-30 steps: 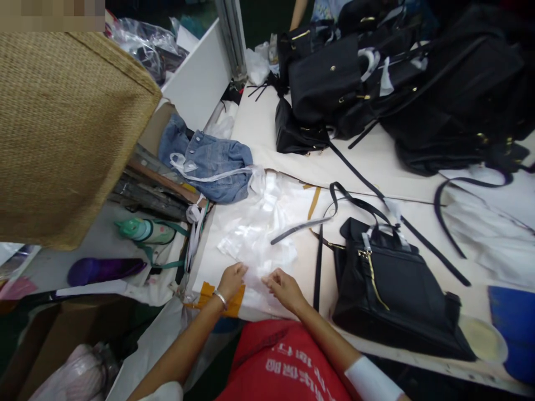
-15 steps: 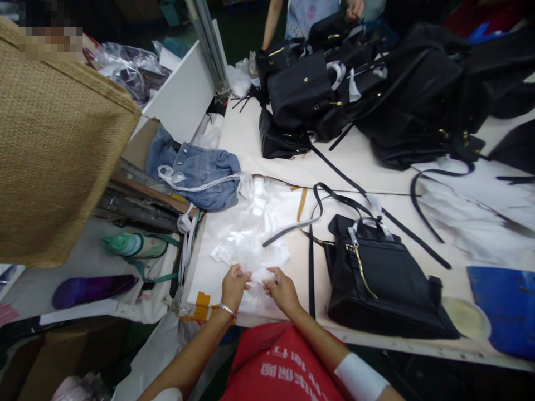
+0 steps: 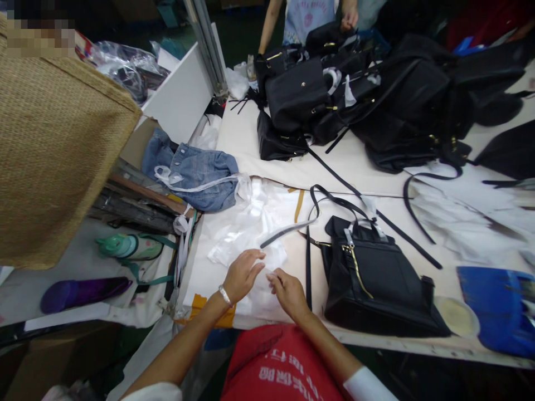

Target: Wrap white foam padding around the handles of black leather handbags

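Observation:
Thin clear plastic [image 3: 238, 236] lies crumpled on the table in front of me. Over its near part is my left hand [image 3: 243, 274], palm turned inward, with thumb and fingers apart and nothing visible between them. Close to its right, my right hand [image 3: 288, 291] is closed in a pinch at the plastic's near part; what its fingertips hold is too small to make out. A black bag [image 3: 376, 278] with gold zips stands right of my hands, and its loose strap [image 3: 288, 229] reaches over the plastic.
Beyond the plastic lies a denim garment [image 3: 200, 172]. Several black bags [image 3: 296, 92] are piled at the back, where a person's hand [image 3: 349, 18] touches one. White sheets [image 3: 463, 217] and a blue object [image 3: 493, 306] lie right. A burlap panel [image 3: 62, 145] hangs at left; bottles [image 3: 129, 247] stand below.
My left hand has moved up and right and its fingers have opened out. My right hand has shifted slightly right and down, still pinched. The view has shifted slightly.

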### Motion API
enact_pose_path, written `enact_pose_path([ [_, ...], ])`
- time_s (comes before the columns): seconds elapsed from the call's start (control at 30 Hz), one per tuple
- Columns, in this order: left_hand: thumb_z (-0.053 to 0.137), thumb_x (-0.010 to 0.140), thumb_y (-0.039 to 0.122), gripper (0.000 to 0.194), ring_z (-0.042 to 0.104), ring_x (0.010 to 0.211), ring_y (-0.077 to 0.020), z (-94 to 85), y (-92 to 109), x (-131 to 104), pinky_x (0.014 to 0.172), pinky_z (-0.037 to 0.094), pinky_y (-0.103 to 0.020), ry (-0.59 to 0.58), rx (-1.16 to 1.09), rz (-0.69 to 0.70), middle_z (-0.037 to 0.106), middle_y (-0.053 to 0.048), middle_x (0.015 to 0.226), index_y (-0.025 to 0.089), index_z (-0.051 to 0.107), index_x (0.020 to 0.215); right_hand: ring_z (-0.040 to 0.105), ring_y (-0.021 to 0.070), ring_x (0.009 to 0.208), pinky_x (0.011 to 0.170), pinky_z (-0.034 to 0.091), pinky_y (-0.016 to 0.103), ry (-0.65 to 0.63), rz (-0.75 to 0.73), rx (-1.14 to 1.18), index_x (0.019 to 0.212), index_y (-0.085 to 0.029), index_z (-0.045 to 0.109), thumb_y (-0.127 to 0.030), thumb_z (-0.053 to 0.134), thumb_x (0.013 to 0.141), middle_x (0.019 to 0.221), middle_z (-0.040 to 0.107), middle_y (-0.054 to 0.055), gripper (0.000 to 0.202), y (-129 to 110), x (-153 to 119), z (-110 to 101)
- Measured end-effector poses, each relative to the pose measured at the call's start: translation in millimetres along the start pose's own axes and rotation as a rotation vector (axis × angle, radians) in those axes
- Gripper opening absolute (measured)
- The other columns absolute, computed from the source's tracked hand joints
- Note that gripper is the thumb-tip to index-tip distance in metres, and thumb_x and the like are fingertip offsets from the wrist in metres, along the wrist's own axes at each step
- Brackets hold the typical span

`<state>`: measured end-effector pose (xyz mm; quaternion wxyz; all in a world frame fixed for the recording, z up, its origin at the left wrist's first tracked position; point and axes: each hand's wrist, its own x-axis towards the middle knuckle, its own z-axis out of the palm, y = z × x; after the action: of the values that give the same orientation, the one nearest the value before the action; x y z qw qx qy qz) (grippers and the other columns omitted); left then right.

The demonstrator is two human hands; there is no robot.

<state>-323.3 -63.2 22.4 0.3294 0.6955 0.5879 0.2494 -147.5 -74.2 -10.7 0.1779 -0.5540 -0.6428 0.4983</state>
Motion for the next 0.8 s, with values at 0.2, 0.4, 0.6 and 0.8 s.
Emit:
enact_pose_path([
  [0.2,0.053,0.083,0.034,0.015,0.061,0.072,-0.0164,4.5,-21.9,20.2,0.064,0.041,-0.023,-0.498,0.118,-0.105,0.066,0.001,0.073,0.021,0.062,0.083,0.061,0.0140,0.061,0.060,0.039,0.022,0.041,0.011,-0.061,0.086,-0.022,0.059,-0.040,0.035,0.092,0.063,0.065,-0.002,0.030,9.8,9.5,-9.3],
  [0.4,0.060,0.076,0.025,0.005,0.061,0.080,-0.0231,-1.6,-46.1,17.2,0.072,0.041,-0.030,-0.564,0.319,-0.180,0.066,-0.005,0.077,0.020,0.061,0.078,0.060,0.0144,0.065,0.064,0.040,0.023,0.105,-0.029,-0.102,0.094,-0.022,0.055,-0.034,0.039,0.091,0.073,0.065,0.000,0.021,13.6,9.1,-1.6],
  [0.6,0.070,0.069,0.036,0.053,0.051,0.112,-0.0283,-14.1,-26.0,22.9,0.096,0.035,-0.038,-0.545,0.110,-0.066,0.058,-0.012,0.120,0.019,0.054,0.117,0.055,0.0151,0.074,0.068,0.037,0.023,0.159,-0.144,-0.138,0.077,-0.020,0.054,-0.036,0.043,0.090,0.074,0.059,0.001,0.023,4.8,-0.8,-8.4],
  [0.8,0.060,0.080,0.037,0.032,0.059,0.091,-0.0179,4.7,-3.9,33.1,0.084,0.042,-0.029,-0.688,-0.634,-0.116,0.066,-0.005,0.097,0.017,0.060,0.105,0.052,0.0110,0.059,0.059,0.034,0.021,-0.011,-0.109,-0.026,0.069,-0.020,0.050,-0.039,0.033,0.094,0.061,0.055,-0.003,0.036,2.6,-21.4,-25.8],
])
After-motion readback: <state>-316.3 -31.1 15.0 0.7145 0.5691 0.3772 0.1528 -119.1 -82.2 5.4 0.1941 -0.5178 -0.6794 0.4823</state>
